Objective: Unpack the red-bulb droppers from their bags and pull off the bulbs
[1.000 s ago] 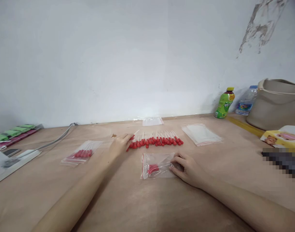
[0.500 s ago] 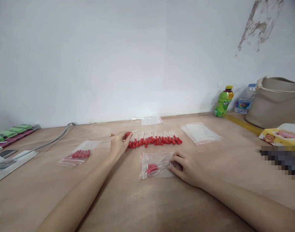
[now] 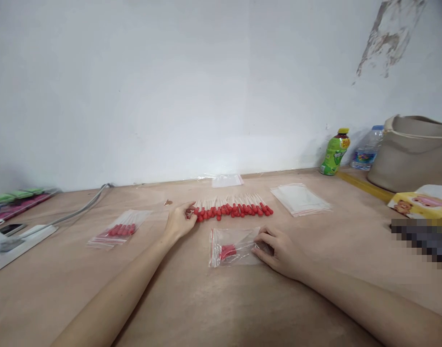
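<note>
A long row of red-tipped white sticks (image 3: 235,209) lies across the middle of the table, red ends toward me. At its left end, my left hand (image 3: 180,220) has its thumb and fingers closed about a red-tipped stick, partly hidden by the fingers. Closer to me lies a clear zip bag (image 3: 244,258) with several red-tipped sticks inside, its red-lined zip edge facing left. My right hand (image 3: 278,250) has curved fingers and thumb on the bag's right end, holding it against the table.
Filled zip bags (image 3: 121,230) lie at left, near a grey cable (image 3: 87,205) and a phone (image 3: 11,229). Flat zip bags (image 3: 300,200) are stacked at right; another bag (image 3: 227,180) lies by the wall. A green bottle (image 3: 334,154), water bottle (image 3: 367,152) and beige bucket (image 3: 412,156) stand back right.
My left hand has lowered slightly toward the left end of the row; the red-tipped stick that showed raised in its fingers is no longer seen there. My right hand and the bag stay put.
</note>
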The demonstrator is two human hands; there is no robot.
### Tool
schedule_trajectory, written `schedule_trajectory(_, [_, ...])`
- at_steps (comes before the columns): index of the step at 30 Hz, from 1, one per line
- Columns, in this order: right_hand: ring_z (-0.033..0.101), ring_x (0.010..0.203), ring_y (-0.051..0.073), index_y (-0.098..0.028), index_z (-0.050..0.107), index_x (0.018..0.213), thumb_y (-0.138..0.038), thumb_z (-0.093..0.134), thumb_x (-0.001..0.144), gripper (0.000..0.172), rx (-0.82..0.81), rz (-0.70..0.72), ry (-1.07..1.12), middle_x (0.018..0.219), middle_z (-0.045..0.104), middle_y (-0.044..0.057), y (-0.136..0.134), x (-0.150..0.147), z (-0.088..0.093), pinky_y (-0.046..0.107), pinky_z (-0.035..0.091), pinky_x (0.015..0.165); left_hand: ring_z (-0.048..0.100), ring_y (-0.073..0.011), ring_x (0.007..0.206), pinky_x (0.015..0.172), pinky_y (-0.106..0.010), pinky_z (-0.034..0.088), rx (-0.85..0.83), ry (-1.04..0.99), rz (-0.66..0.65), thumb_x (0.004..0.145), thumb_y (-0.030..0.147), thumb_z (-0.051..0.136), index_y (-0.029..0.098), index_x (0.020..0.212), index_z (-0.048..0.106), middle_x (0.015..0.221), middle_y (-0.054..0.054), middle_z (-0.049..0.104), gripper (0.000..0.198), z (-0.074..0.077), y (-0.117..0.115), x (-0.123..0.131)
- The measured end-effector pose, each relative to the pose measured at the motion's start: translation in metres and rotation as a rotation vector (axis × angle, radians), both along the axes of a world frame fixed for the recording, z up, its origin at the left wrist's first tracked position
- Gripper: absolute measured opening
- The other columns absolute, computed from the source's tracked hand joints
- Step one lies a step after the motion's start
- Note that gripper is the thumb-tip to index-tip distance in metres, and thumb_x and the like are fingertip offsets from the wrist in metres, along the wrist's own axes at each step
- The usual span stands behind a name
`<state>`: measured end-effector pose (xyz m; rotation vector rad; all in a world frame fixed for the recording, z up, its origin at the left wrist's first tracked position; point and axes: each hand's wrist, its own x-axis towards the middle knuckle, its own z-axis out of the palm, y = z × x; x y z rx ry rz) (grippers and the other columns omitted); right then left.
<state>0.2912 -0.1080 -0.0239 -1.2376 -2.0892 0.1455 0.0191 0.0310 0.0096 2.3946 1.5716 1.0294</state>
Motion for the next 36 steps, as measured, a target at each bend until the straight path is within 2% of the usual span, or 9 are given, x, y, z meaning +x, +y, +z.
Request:
schedule_trajectory(5, [0.05, 0.067, 0.012, -0.019, 0.056, 0.084, -0.025, 0.051, 0.079, 0.009, 0.014, 0.002, 0.002, 0.082, 0.053, 0.004, 0.0, 0.0, -0.001, 0.025, 0.042, 0.061, 0.061, -0.0172, 0.08, 0.073, -0.028, 0.05, -0.033, -0.016, 0.016, 0.072, 0.02, 0.046, 0.014, 0.11, 0.057, 0.095, -0.007, 0.066, 0.04, 0.002, -0.002, -0.004])
schedule_trajectory(9, [0.05, 0.065, 0.012, -0.019, 0.056, 0.084, -0.026, 0.051, 0.079, 0.009, 0.008, 0.011, 0.014, 0.081, 0.053, 0.004, 0.001, 0.001, -0.002, 0.025, 0.043, 0.06, 0.049, -0.0224, 0.109, 0.095, -0.038, 0.037, -0.011, -0.014, 0.035, 0.078, 0.031, 0.045, 0.02, 0.107, 0.059, 0.118, -0.006, 0.055, 0.034, -0.003, 0.0, -0.009])
schedule_trajectory(11, [0.05, 0.066, 0.012, -0.019, 0.056, 0.083, -0.025, 0.051, 0.079, 0.008, 0.006, 0.01, 0.01, 0.081, 0.053, 0.004, 0.001, 0.001, -0.002, 0.026, 0.043, 0.06, 0.044, -0.023, 0.115, 0.098, -0.04, 0.033, -0.027, -0.018, 0.075, 0.082, 0.036, 0.04, 0.02, 0.11, 0.057, 0.122, -0.007, 0.051, 0.037, -0.006, 0.005, -0.015])
schedule_trajectory(14, [0.05, 0.066, 0.013, -0.019, 0.056, 0.082, -0.026, 0.051, 0.079, 0.009, 0.019, 0.001, 0.007, 0.081, 0.053, 0.004, 0.002, 0.001, -0.002, 0.026, 0.043, 0.061, 0.053, -0.0216, 0.106, 0.09, -0.037, 0.04, -0.073, -0.021, 0.149, 0.085, 0.033, 0.033, 0.016, 0.114, 0.053, 0.119, -0.01, 0.053, 0.039, -0.01, 0.017, -0.025])
schedule_trajectory(16, [0.05, 0.066, 0.013, -0.019, 0.056, 0.083, -0.027, 0.051, 0.079, 0.01, 0.027, 0.001, 0.007, 0.081, 0.053, 0.004, 0.001, 0.0, -0.002, 0.026, 0.043, 0.061, 0.058, -0.021, 0.095, 0.083, -0.034, 0.044, -0.095, -0.01, 0.193, 0.082, 0.028, 0.036, 0.015, 0.11, 0.055, 0.114, -0.011, 0.056, 0.036, -0.011, 0.024, -0.032])
schedule_trajectory(21, [0.05, 0.066, 0.012, -0.019, 0.056, 0.082, -0.026, 0.051, 0.079, 0.009, 0.016, 0.002, 0.007, 0.081, 0.053, 0.004, 0.001, 0.0, 0.0, 0.025, 0.043, 0.061, 0.06, -0.0262, 0.087, 0.075, -0.035, 0.044, -0.135, 0.055, 0.283, 0.065, 0.018, 0.054, 0.017, 0.093, 0.06, 0.093, -0.011, 0.064, 0.029, -0.004, 0.031, -0.051])
schedule_trajectory(25, [0.05, 0.066, 0.013, -0.019, 0.056, 0.082, -0.025, 0.051, 0.079, 0.008, 0.011, -0.003, 0.005, 0.081, 0.053, 0.004, 0.0, 0.0, 0.0, 0.025, 0.043, 0.062, 0.062, -0.0215, 0.069, 0.062, -0.029, 0.045, -0.196, 0.049, 0.294, 0.063, 0.015, 0.053, 0.015, 0.092, 0.059, 0.075, -0.007, 0.066, 0.03, 0.004, 0.03, -0.057])
schedule_trajectory(30, [0.051, 0.066, 0.013, -0.019, 0.056, 0.081, -0.026, 0.051, 0.079, 0.008, 0.017, -0.005, 0.007, 0.08, 0.053, 0.004, 0.0, 0.0, 0.0, 0.025, 0.043, 0.061, 0.06, -0.0146, 0.058, 0.051, -0.022, 0.043, -0.232, -0.02, 0.234, 0.069, 0.024, 0.049, 0.015, 0.1, 0.054, 0.07, -0.003, 0.066, 0.033, 0.012, 0.03, -0.032])
schedule_trajectory(36, [0.051, 0.067, 0.013, -0.019, 0.056, 0.083, -0.025, 0.051, 0.079, 0.008, 0.005, 0.001, 0.007, 0.082, 0.053, 0.004, 0.001, 0.0, -0.001, 0.026, 0.043, 0.062, 0.06, -0.0144, 0.055, 0.05, -0.022, 0.042, -0.267, -0.018, 0.146, 0.064, 0.026, 0.056, 0.016, 0.089, 0.058, 0.066, -0.001, 0.066, 0.027, 0.014, 0.033, 0.011])
